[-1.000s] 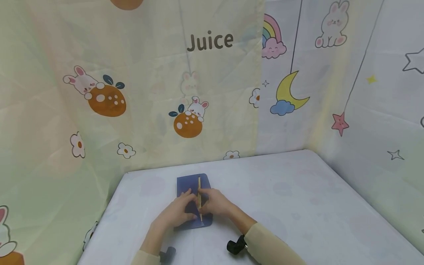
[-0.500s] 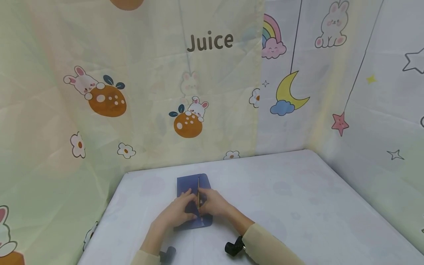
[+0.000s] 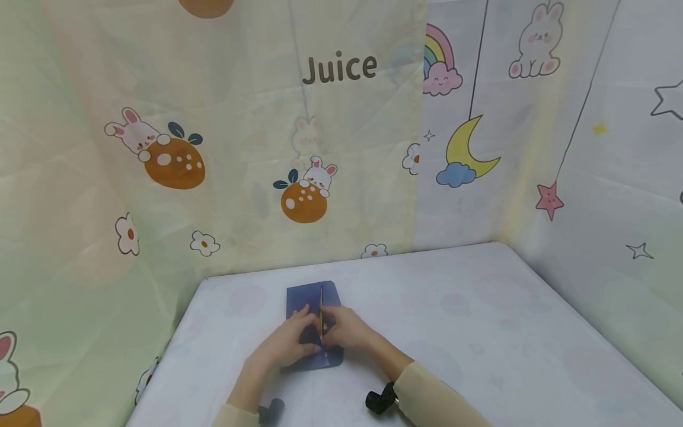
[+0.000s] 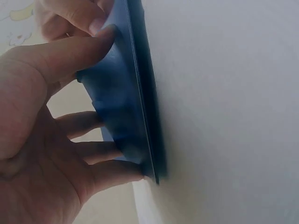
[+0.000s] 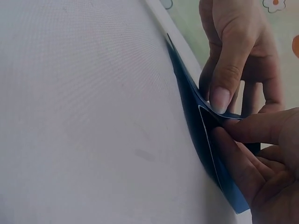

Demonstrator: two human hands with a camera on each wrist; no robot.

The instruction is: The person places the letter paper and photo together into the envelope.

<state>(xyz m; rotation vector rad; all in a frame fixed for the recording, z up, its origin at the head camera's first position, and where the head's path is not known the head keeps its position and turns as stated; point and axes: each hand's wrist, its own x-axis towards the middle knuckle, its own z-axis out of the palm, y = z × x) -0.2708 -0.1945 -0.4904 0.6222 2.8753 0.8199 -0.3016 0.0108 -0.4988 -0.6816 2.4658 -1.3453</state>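
Note:
A flat dark blue folder (image 3: 304, 295) lies on the table, its right corners rounded and a thin edge standing up along its middle. From the left, my left hand (image 3: 290, 343) holds it, the thumb on the blue surface and the other fingers spread along it in the left wrist view. My right hand (image 3: 349, 330) pinches the raised edge from the right. In the right wrist view, the folder (image 5: 191, 109) gapes at a fold with a pale rim. There the fingertips of my right hand (image 5: 275, 163) sit inside the gap, beside the left thumb.
A white cloth with faint prints covers the table (image 3: 453, 320). Behind it hangs a printed curtain (image 3: 240, 148) with rabbits and oranges. A black device (image 3: 380, 399) sits by the right sleeve, a grey one (image 3: 273, 409) by the left.
The raised edge has tipped more upright, so the yellowish strip seen before now shows as a thin line. Both hands stay at nearly the same places.

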